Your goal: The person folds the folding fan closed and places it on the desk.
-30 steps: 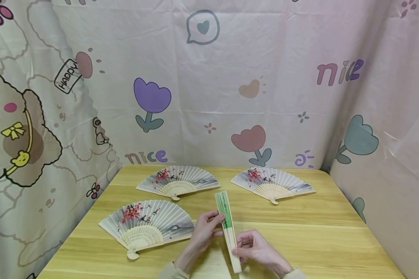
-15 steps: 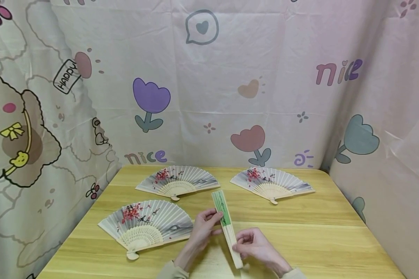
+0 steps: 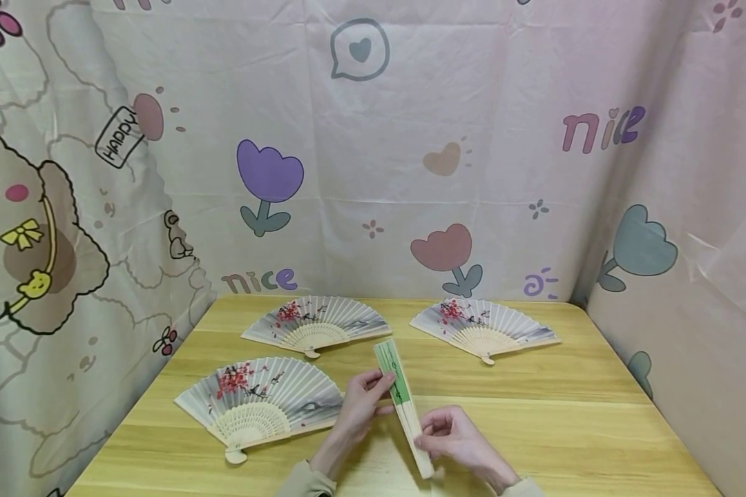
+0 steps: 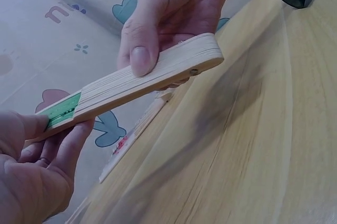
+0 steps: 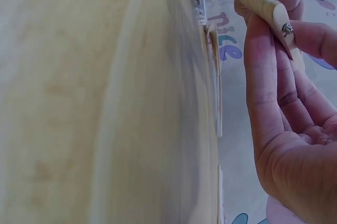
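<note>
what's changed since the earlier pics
The green fan has tilted slightly more, its green end swinging left and its wooden end right. The left hand and right hand both kept hold. The three open fans stayed put.

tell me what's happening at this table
A person holds a folded fan above a wooden table. The left hand pinches its green section, while the right hand grips the bare end near the pivot. Three other fans lie spread open, all with red blossoms: a far left fan, a far right fan and a nearer left fan.
</note>
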The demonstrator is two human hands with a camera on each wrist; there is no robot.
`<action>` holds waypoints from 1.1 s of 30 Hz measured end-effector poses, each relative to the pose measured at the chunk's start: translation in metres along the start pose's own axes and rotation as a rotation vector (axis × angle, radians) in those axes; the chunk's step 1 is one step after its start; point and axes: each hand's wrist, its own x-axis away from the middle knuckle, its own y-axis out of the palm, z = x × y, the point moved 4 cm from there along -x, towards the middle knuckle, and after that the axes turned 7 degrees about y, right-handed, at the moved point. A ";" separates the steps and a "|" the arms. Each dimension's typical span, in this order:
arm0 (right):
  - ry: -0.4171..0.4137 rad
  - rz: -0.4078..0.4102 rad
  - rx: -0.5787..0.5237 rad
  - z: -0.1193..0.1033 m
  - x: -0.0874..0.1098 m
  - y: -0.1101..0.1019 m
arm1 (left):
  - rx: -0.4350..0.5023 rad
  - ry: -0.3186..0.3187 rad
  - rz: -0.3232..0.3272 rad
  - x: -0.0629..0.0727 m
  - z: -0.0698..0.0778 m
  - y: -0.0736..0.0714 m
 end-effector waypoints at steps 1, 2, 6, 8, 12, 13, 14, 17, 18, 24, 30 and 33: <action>-0.006 0.001 0.003 0.000 0.000 0.000 | 0.004 0.007 -0.012 0.000 0.000 0.000; -0.011 0.002 0.006 0.000 0.001 -0.001 | 0.014 0.007 -0.020 0.000 0.000 0.000; -0.022 0.006 0.011 -0.002 0.002 -0.002 | 0.048 0.010 -0.044 0.000 0.000 -0.002; -0.011 0.008 0.004 -0.003 0.002 -0.001 | 0.058 0.014 -0.049 0.000 0.001 -0.003; 0.033 0.041 0.015 -0.004 0.000 0.000 | 0.070 0.017 -0.042 0.000 0.002 -0.003; 0.039 0.057 0.025 -0.005 0.000 0.000 | 0.068 0.017 -0.040 0.000 0.002 -0.003; 0.042 0.072 0.034 -0.005 -0.001 0.001 | 0.070 0.012 -0.035 0.000 0.002 -0.003; 0.041 0.115 0.068 -0.006 -0.002 0.001 | 0.065 0.001 -0.024 0.000 0.002 -0.002; 0.035 0.125 0.078 -0.006 -0.003 0.001 | 0.061 0.000 -0.019 0.000 0.002 -0.001; 0.004 0.150 0.087 -0.007 -0.002 0.001 | 0.018 0.022 0.023 0.001 0.006 0.000; 0.005 0.164 0.089 -0.008 -0.001 0.001 | -0.011 0.044 0.038 0.001 0.009 0.001; 0.001 0.161 0.092 -0.008 -0.002 0.000 | -0.001 0.037 0.014 0.000 0.010 0.001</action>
